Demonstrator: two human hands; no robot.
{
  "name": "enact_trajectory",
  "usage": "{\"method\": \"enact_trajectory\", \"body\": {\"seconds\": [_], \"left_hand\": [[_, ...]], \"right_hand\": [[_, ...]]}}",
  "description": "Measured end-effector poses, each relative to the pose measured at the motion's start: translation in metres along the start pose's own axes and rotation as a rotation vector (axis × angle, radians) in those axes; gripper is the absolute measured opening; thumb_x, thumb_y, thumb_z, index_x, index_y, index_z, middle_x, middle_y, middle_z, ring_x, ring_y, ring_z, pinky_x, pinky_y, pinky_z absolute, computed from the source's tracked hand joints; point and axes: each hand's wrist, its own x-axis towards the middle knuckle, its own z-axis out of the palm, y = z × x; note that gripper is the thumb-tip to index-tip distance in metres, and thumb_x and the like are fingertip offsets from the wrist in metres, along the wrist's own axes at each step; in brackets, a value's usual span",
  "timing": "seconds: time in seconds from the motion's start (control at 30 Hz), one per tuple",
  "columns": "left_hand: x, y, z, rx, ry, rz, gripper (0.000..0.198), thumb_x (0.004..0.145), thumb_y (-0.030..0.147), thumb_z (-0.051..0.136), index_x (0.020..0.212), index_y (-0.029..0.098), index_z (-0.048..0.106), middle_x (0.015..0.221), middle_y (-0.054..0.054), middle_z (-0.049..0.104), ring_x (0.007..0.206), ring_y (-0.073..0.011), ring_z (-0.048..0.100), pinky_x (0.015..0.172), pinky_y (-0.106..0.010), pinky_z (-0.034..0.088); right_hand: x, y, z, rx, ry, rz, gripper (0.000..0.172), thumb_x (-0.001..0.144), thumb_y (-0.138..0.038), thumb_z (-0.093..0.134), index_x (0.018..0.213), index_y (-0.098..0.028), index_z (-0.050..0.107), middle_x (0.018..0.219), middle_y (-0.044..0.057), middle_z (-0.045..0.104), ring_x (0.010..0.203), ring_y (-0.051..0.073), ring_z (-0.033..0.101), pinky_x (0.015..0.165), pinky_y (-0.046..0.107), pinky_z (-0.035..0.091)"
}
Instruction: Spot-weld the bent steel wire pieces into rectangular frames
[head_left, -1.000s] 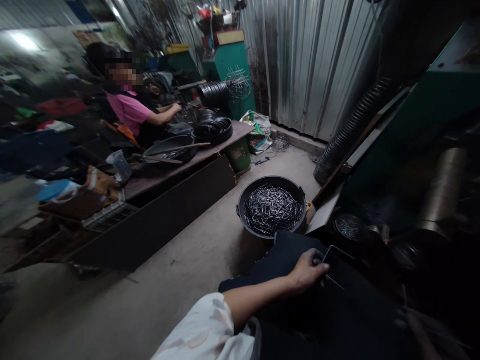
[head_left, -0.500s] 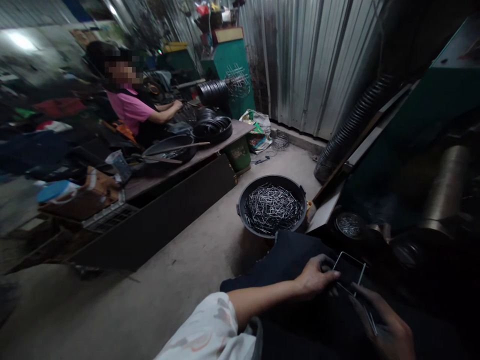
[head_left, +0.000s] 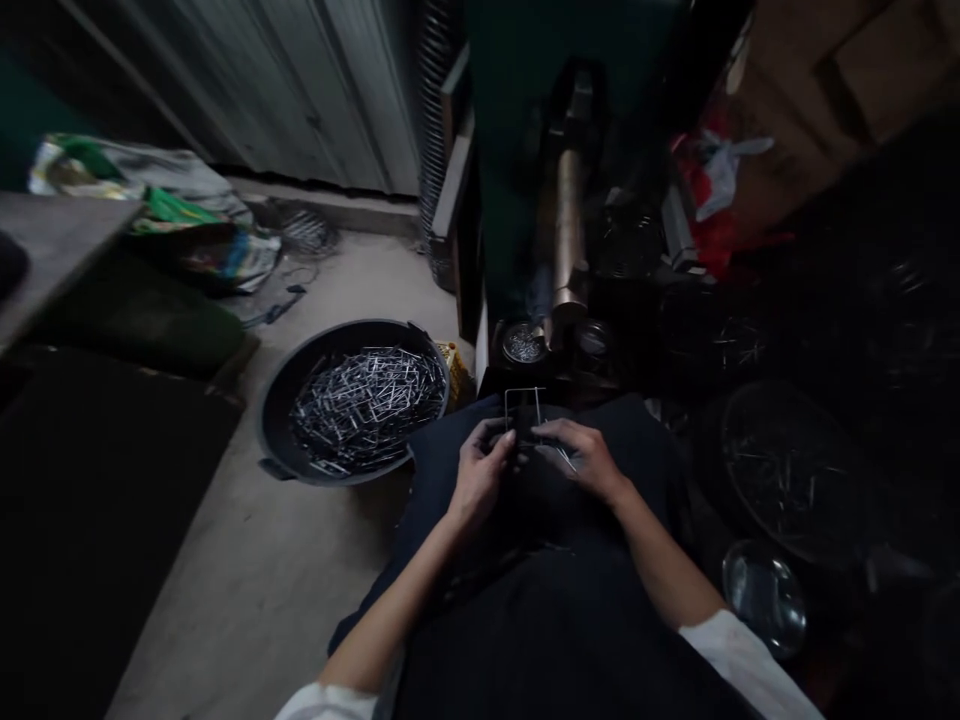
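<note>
A thin, bent rectangular wire frame point(head_left: 522, 390) stands up between my two hands over my lap. My left hand point(head_left: 481, 468) pinches its left side with thumb and fingers. The fingers of my right hand point(head_left: 589, 458) close on the right side of the frame. Thin shiny wire pieces point(head_left: 564, 457) also show under that hand; how they lie in the fingers is hard to make out. Dark cloth point(head_left: 510, 620) covers my legs below the hands. Left of them, a large black tub point(head_left: 274, 415) holds a heap of bent metal wires point(head_left: 371, 400).
Ahead rises a dark green machine point(head_left: 510, 170) with a brass-coloured cylinder point(head_left: 570, 225). A small dish point(head_left: 523, 343) of metal bits sits below it. A round glass-like bowl point(head_left: 765, 598) is at right. A table corner point(head_left: 67, 235) and printed sacks point(head_left: 187, 215) stand at left.
My view has swung right and down; the co-worker at the table is out of sight. Both hands still hold the wire frame, now mid-view.
</note>
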Motion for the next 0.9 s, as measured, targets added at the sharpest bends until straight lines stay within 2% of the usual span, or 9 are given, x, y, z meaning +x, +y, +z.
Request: {"method": "enact_trajectory", "body": {"seconds": [0.2,0.63,0.9], "left_hand": [[0.005,-0.002,0.005,-0.035,0.001,-0.023,0.046,0.077,0.044,0.082,0.108,0.018,0.062,0.073,0.002,0.066,0.057,-0.0105,0.064,0.053,-0.019,0.049],[0.018,0.001,0.022,-0.081,-0.042,-0.002,0.042,0.077,0.037,0.083,0.107,0.016,0.062,0.070,0.001,0.067,0.053,-0.0094,0.062,0.051,-0.017,0.048],[0.018,-0.004,0.025,-0.092,-0.057,0.024,0.040,0.078,0.035,0.082,0.108,0.018,0.063,0.074,0.001,0.068,0.056,-0.0093,0.063,0.054,-0.018,0.051]], "right_hand": [[0.000,0.006,-0.004,0.054,0.015,-0.024,0.024,0.096,-0.026,0.066,0.120,-0.022,0.070,0.110,0.009,0.075,0.102,0.019,0.072,0.093,0.033,0.057],[0.001,0.017,-0.012,0.207,0.092,0.069,0.026,0.092,-0.030,0.073,0.117,-0.025,0.073,0.110,0.006,0.076,0.101,0.020,0.072,0.092,0.031,0.055],[-0.002,0.019,-0.013,0.290,0.098,0.119,0.030,0.089,-0.035,0.076,0.117,-0.024,0.074,0.107,0.005,0.076,0.099,0.020,0.072,0.089,0.031,0.055]]}}
